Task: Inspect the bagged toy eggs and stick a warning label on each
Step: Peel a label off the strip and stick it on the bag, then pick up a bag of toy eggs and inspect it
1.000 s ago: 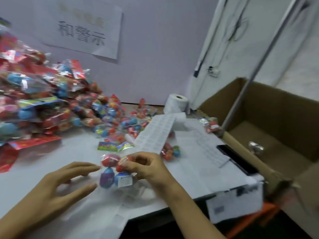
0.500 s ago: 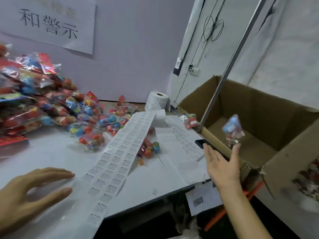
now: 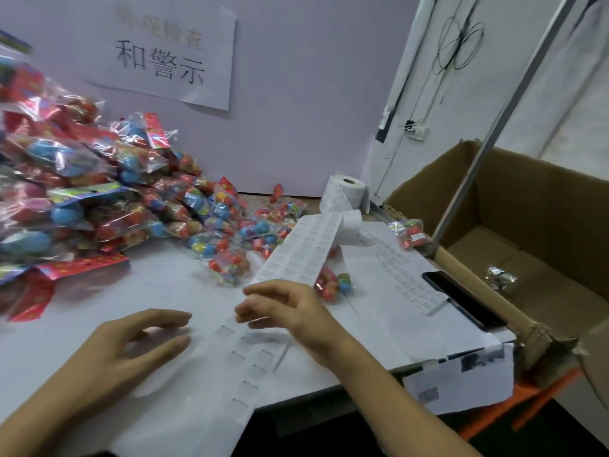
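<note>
A big heap of bagged toy eggs covers the left of the white table, with loose bags trailing toward the middle. A strip of white warning labels runs from a roll at the back down to the front edge. My right hand hovers over the strip with its fingers loosely curled, holding nothing. My left hand lies flat on the table beside the strip, fingers straight. One small bag of eggs sits just right of the strip. A bagged toy lies in the cardboard box.
The open cardboard box stands to the right of the table, with a metal pole crossing in front of it. A black phone lies at the table's right edge. Another bag rests near the box corner. A paper sign hangs on the wall.
My right hand stuck a label on a bag, tossed the bag into the box on the right, and has come back over the label strip. My left hand has stayed flat on the table.
</note>
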A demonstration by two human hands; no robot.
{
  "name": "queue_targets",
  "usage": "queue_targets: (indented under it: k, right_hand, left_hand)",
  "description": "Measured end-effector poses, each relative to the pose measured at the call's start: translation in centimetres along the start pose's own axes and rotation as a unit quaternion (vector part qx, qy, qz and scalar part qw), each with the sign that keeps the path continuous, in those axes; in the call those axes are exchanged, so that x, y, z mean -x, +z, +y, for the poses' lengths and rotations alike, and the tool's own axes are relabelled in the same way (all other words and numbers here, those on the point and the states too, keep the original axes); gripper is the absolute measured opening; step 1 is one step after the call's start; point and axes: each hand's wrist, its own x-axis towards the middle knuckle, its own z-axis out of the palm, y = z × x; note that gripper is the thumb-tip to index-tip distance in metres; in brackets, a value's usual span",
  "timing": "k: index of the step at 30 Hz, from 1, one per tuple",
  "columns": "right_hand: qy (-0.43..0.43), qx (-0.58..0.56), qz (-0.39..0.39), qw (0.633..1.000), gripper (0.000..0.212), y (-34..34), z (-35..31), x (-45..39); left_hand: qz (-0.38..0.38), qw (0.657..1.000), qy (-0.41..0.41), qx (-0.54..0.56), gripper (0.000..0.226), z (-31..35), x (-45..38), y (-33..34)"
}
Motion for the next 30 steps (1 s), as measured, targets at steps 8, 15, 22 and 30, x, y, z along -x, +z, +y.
queue_targets:
  k: [8,15,22,30]
  right_hand:
    - [-0.029,0.099,-0.064,0.993,0.006,7.9,1.6,-3.7]
    - [-0.044,0.005,-0.025,0.999,0.004,8.3,2.1,-3.6]
    - [-0.021,-0.144,0.081,0.986,0.009,1.9,-1.2,-4.3]
    - [0.015,0.148,0.448,0.881,0.016,-18.9,-0.5,-9.2]
  left_hand:
    - [0.027,0.995,-0.051,0.078,0.015,2.6,0.3,-0.5]
    - [0.026,0.997,-0.057,0.044,0.015,2.7,0.6,-0.7]
    - [0.054,0.999,0.007,0.008,0.015,6.2,-4.9,3.7]
    - [-0.127,0.971,0.172,-0.106,0.029,8.1,-12.8,12.4]
